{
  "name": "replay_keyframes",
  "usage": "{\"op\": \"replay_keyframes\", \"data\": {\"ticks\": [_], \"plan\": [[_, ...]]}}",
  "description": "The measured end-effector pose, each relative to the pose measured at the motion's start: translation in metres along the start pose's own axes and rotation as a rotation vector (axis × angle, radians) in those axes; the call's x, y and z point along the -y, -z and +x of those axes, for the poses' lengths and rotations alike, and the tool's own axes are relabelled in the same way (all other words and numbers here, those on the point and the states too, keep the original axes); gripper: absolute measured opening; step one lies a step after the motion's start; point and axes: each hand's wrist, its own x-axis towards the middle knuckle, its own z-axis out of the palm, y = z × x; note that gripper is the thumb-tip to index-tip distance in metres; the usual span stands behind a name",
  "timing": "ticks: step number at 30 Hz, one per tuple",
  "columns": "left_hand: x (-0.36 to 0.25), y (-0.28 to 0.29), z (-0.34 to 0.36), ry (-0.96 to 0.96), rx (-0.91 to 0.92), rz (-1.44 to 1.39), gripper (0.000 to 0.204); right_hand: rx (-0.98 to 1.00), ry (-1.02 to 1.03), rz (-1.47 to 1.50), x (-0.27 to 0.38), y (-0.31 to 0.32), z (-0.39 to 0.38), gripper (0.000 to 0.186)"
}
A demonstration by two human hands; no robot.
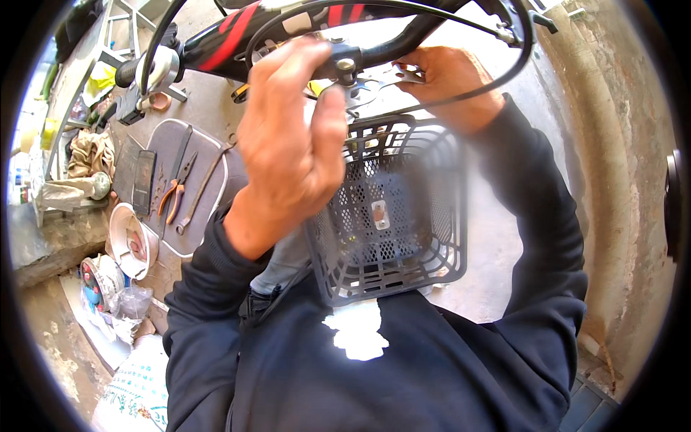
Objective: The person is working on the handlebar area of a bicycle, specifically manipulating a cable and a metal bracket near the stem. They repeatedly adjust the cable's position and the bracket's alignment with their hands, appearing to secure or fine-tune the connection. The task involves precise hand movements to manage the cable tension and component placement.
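Note:
My left hand [291, 137] is raised in front of the handlebar stem [345, 63] of a bicycle. Its thumb stands apart from the curved fingers, with nothing visible in them, and motion blurs it slightly. Across from it, my right hand [457, 83] is closed just below the handlebar [403, 47], pinching a slim silver metal tool [409, 73], perhaps a spanner. The tool points toward the stem bolt, and cables hide part of it. Under both hands hangs a black plastic bicycle basket [389, 288], its open top toward me.
Left of the basket, a grey padded mat [205, 155] holds orange-handled pliers [173, 198], a long wrench [205, 187] and a dark phone [144, 180]. A white bucket [133, 241] stands below it. Black cables [529, 43] loop around the handlebar. A wall [619, 180] rises at the right.

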Motion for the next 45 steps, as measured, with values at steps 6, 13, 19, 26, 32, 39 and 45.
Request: {"op": "replay_keyframes", "data": {"ticks": [6, 13, 19, 26, 32, 39, 45], "plan": [[0.005, -0.035, 0.006, 0.047, 0.047, 0.243, 0.028, -0.024, 0.035, -0.012, -0.011, -0.003, 0.001, 0.030], [0.000, -0.041, 0.035, 0.195, 0.385, 0.198, 0.033, -0.105, 0.169, -0.029, -0.022, -0.012, -0.001, 0.016], [-0.008, -0.046, 0.045, 0.402, 0.584, 0.289, 0.049, -0.130, 0.169, -0.016, -0.022, -0.009, -0.003, 0.013], [-0.007, -0.048, 0.045, 0.470, 0.588, 0.264, 0.053, -0.037, 0.067, -0.019, -0.013, 0.000, -0.007, 0.014], [-0.004, -0.042, 0.041, 0.327, 0.548, 0.151, 0.049, -0.090, 0.117, -0.014, -0.019, -0.005, -0.004, 0.016], [0.007, -0.043, 0.032, 0.230, 0.365, 0.116, 0.037, -0.108, 0.091, -0.061, -0.015, -0.003, -0.005, 0.016], [0.012, -0.049, 0.026, 0.200, 0.328, 0.148, 0.037, -0.085, 0.198, 0.050, -0.015, 0.004, -0.009, 0.011]]}}
